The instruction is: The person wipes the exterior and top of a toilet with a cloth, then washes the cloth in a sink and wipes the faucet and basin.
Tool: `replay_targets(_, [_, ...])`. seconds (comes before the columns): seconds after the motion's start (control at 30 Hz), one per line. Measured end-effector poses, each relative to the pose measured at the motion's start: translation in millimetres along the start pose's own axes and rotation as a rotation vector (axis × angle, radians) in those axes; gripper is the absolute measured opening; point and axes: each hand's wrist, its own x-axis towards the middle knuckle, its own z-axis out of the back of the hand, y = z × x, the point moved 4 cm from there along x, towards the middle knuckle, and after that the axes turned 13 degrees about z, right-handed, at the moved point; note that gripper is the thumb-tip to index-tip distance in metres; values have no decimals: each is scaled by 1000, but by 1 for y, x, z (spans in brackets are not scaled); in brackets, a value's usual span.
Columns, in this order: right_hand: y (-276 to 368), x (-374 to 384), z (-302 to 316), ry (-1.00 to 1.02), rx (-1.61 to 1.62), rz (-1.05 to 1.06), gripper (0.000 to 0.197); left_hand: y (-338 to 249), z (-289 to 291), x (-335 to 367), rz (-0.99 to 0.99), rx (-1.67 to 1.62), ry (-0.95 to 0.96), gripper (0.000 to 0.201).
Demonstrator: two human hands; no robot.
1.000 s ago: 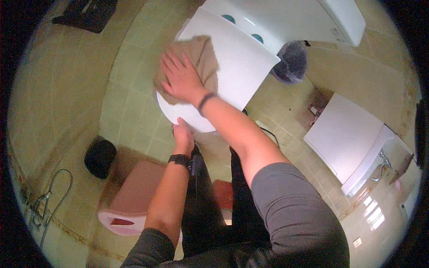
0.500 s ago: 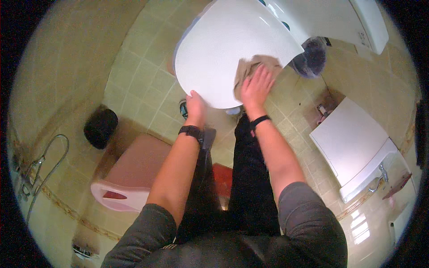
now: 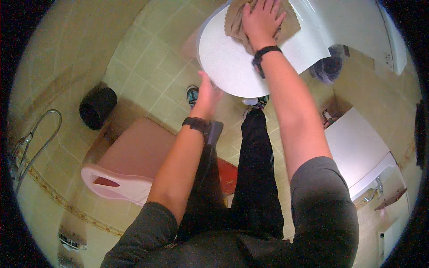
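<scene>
A white toilet lid (image 3: 223,67) with a rounded front edge lies in front of me at the top of the view. My left hand (image 3: 208,96) is at its near left edge, thumb up beside the rim; the other fingers are mostly hidden beneath, and the hand appears to grip the edge. On the far part of the lid, a brown cloth (image 3: 235,27) is spread and creased. My right hand (image 3: 262,22) lies flat on top of the cloth with fingers apart, pressing it against the lid.
The white toilet tank (image 3: 389,44) stands at the upper right, near a dark object in clear plastic (image 3: 328,67). A black bin (image 3: 99,107) and a pink plastic piece (image 3: 129,156) are on the left. A white cabinet (image 3: 357,143) is right; a shower hose (image 3: 53,129) hangs far left.
My right hand has slid the cloth away from the lid's near right edge toward its far part. The left hand stays by the near left edge. The whole view has shifted slightly.
</scene>
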Motion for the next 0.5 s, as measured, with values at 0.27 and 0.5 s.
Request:
replay_targets(0.27, [89,-148,13,295,279,287,66,11,28,14,172,-340,94,98])
replay_targets(0.5, [-26,-122,26,217,4,132,66,-3,1,-9,55,-203,282,103])
